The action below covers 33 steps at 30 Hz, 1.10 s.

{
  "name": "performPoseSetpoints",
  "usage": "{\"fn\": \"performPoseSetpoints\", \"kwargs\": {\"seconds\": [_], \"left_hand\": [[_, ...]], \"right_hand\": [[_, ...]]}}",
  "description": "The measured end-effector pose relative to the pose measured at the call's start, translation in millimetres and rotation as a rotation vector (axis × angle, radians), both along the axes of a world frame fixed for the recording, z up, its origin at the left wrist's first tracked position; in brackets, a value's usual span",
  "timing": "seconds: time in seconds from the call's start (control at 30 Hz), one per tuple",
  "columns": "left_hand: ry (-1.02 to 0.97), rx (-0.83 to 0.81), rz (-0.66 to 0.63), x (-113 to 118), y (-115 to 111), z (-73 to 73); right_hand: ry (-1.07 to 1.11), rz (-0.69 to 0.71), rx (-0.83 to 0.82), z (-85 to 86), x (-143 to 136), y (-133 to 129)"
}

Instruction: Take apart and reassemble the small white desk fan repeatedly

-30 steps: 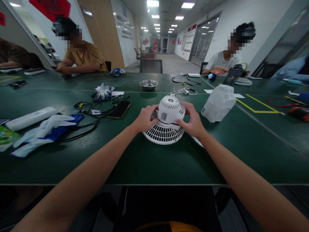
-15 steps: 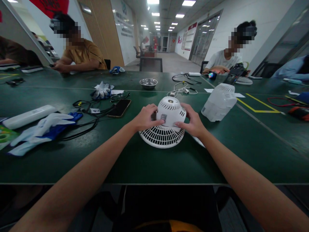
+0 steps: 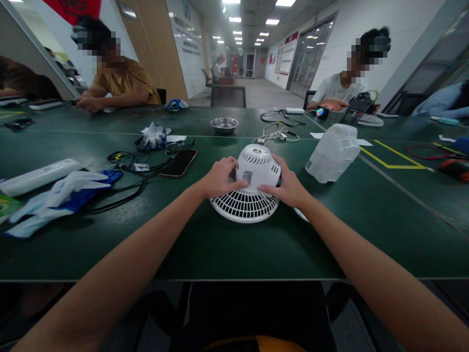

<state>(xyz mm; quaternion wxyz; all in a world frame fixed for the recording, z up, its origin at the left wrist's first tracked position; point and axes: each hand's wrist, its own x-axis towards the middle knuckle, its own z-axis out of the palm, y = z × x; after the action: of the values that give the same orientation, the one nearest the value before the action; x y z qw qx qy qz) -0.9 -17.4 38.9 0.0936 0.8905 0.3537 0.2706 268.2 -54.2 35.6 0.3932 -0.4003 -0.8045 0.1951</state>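
A white rounded plastic housing (image 3: 258, 164) with vent slots and a small grey label sits on top of a round white fan grille (image 3: 244, 209), which lies on the green table (image 3: 249, 252). My left hand (image 3: 223, 180) grips the housing from its left side, thumb beside the label. On the other side, my right hand (image 3: 287, 183) is wrapped round the housing, its thumb across the lower front. The fingertips behind the housing are hidden. Part of a white flat object shows beside my right wrist.
A translucent white plastic part (image 3: 332, 154) stands to the right. A phone (image 3: 179, 163), black cables, and blue-white gloves (image 3: 64, 195) lie to the left. Behind are a metal bowl (image 3: 224, 125) and a white cable (image 3: 276, 134). Several people sit across the table.
My right thumb has slid left along the housing's lower front, and the right hand sits closer round it. The whole view has shifted slightly.
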Motion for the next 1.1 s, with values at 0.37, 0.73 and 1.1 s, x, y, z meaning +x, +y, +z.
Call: {"fn": "performPoseSetpoints", "kwargs": {"seconds": [0.37, 0.73, 1.1], "left_hand": [[0.010, 0.003, -0.025, -3, 3, -3.2], [-0.109, -0.005, -0.034, -1, -2, -0.4], [-0.322, -0.066, -0.229, 11, -7, -13.3]], "right_hand": [[0.033, -0.005, 0.023, -0.5, -5, -1], [-0.058, 0.032, 0.064, 3.9, 5, -2], [-0.038, 0.139, -0.051, 10.8, -2, -12]]}}
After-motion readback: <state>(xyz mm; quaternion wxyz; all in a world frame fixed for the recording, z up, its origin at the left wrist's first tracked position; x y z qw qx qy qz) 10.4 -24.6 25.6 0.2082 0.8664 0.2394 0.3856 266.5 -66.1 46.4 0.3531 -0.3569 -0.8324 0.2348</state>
